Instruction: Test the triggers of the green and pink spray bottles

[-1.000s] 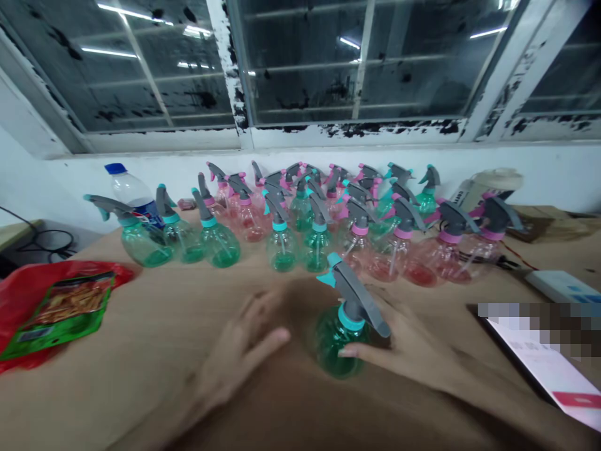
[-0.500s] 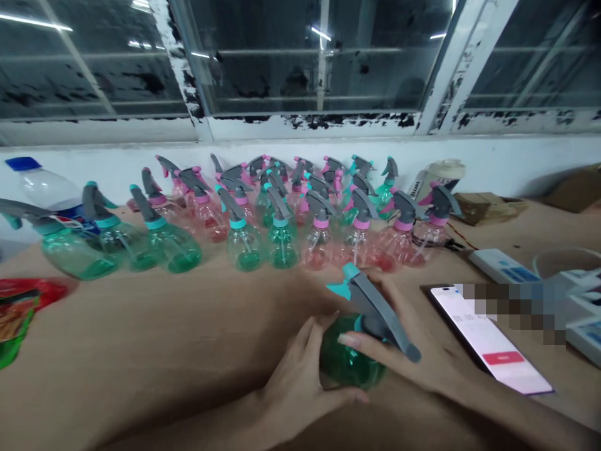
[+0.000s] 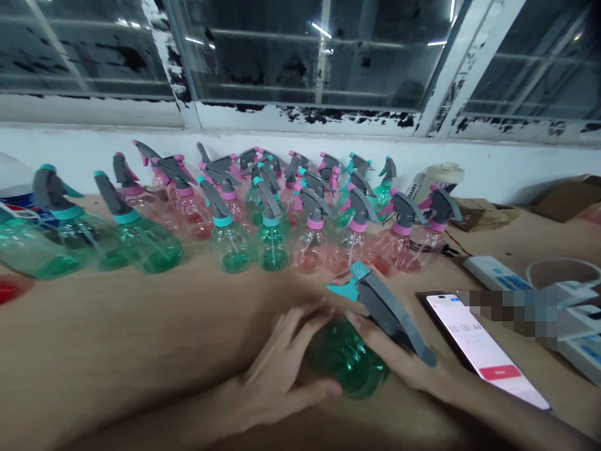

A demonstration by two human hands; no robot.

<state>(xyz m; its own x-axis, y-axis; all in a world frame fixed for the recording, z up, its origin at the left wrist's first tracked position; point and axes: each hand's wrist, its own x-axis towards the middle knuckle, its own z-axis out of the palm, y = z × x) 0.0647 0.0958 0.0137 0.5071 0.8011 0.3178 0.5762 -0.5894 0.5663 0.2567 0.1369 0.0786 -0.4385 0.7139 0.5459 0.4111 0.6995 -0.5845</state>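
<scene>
A green spray bottle [image 3: 350,360] with a grey trigger head [image 3: 389,310] and teal nozzle sits tilted on the wooden table [image 3: 117,338] in front of me. My left hand [image 3: 277,369] wraps around the bottle's left side, thumb underneath. My right hand [image 3: 399,360] grips the neck just under the trigger head from the right. Both hands are closed on the bottle.
Several green and pink spray bottles [image 3: 263,207] stand in rows along the wall under the window. A lit phone [image 3: 483,351] lies right of my hands, with a white power strip [image 3: 498,272] and a bowl [image 3: 563,272] beyond. A cream jar [image 3: 436,178] stands at the back.
My left hand came in from the table and closed on the bottle's side. The bottle tilted more to the right. The view swung right, pushing the red snack bag off frame.
</scene>
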